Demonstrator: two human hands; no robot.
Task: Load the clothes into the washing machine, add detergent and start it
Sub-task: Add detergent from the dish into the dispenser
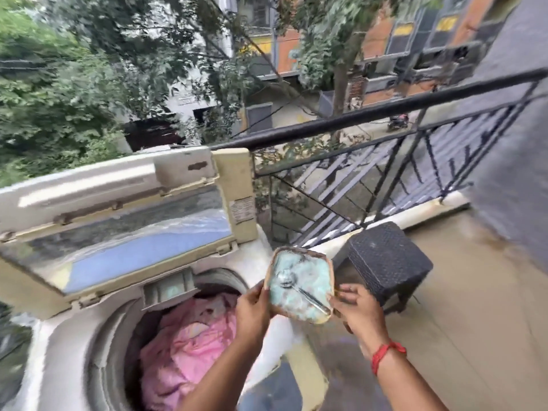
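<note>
A top-loading washing machine [74, 345] stands at the lower left with its lid [124, 221] raised. Pink clothes [189, 345] fill its drum. A small detergent drawer [167, 289] at the drum's back rim holds a little pale powder. Both hands hold an open tub of pale green detergent powder [308, 277] above the machine's right side. My left hand [252, 310] grips its left edge and my right hand [358, 310] its right edge. A metal spoon [296, 287] lies in the powder.
A black woven stool [388, 262] stands just right of the machine on the balcony floor [474, 321]. A black metal railing [385, 149] runs behind, with trees and a street below. A grey wall [516, 143] closes the right side.
</note>
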